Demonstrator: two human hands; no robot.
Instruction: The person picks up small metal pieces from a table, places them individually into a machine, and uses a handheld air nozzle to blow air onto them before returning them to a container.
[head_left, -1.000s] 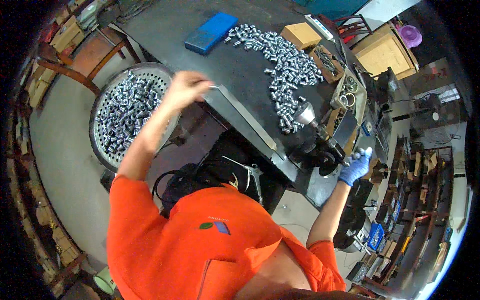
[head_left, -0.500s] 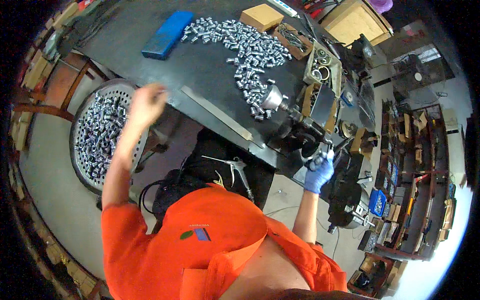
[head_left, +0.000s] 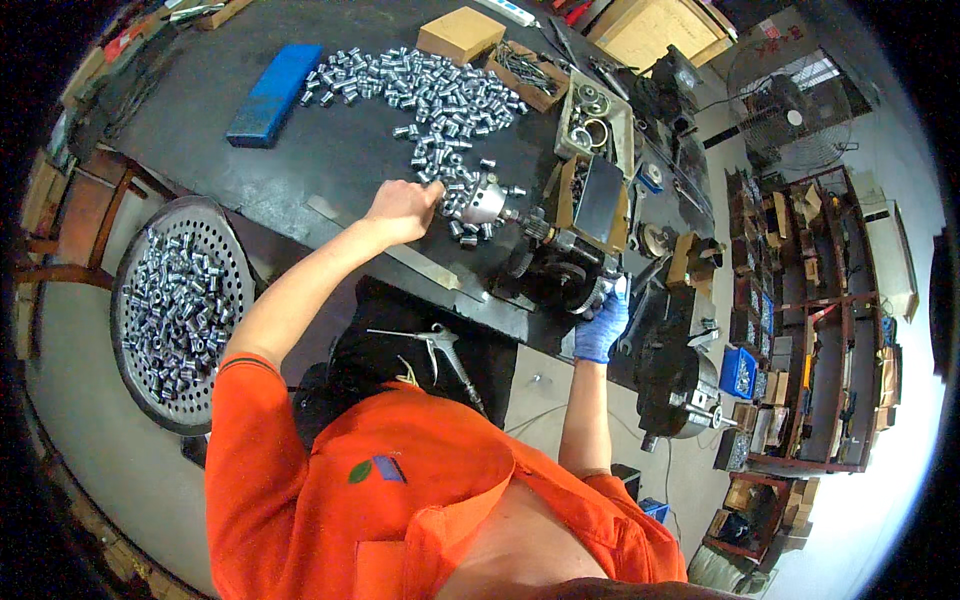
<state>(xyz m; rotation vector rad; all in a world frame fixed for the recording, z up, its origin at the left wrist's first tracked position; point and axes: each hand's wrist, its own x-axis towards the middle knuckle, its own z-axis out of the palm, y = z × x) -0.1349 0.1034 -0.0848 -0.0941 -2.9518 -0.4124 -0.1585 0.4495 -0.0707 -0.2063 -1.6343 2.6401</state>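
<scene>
My bare left hand (head_left: 405,210) is closed, its fingertips pinched right beside the round metal chuck (head_left: 485,201) of a small bench machine (head_left: 560,262). Whatever the fingers hold is too small to make out. In a blue glove, my right hand (head_left: 603,325) curls its fingers at the near end of that machine, by a dark wheel; what they grip is hidden. Small shiny metal sleeves (head_left: 440,95) lie in a heap on the dark bench, reaching down to the chuck. More metal sleeves (head_left: 180,310) fill part of a round perforated pan (head_left: 228,262) at the left.
A flat metal strip (head_left: 425,265) runs along the bench's front edge. Behind the heap are a blue block (head_left: 275,97) and a tan box (head_left: 460,35). A tray of rings (head_left: 598,120) stands beyond the machine. Below the bench edge lies an air gun (head_left: 445,350).
My left hand has moved right, from beside the pan to the chuck. My right hand stays at the machine, a little nearer its wheel. The whole view has shifted slightly.
</scene>
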